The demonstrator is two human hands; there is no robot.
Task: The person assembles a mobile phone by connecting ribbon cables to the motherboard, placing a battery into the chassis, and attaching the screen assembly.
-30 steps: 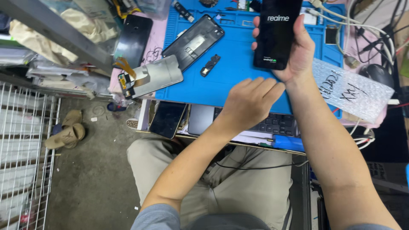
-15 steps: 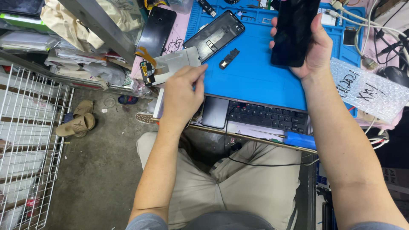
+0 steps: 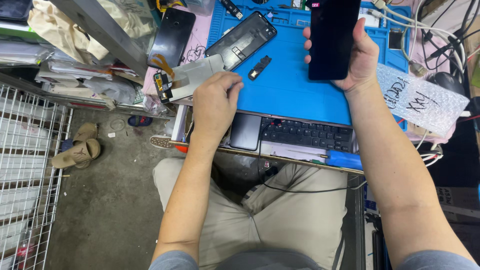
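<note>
Since a moment ago the left hand (image 3: 216, 100) slid further left and now rests curled, gripping nothing, on the grey phone panel (image 3: 192, 76) at the blue mat's (image 3: 295, 92) edge. Right hand (image 3: 356, 56) grips the dark phone (image 3: 332, 37) upright above the mat.

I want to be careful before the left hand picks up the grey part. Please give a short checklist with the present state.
1. Right hand grips the dark phone firmly: ok.
2. Left hand rests on the grey panel: ok.
3. Panel's orange flex cable free of the fingers: ok.
4. Small black part lies apart on the blue mat: ok.
5. Panel undamaged: cannot tell.
</note>
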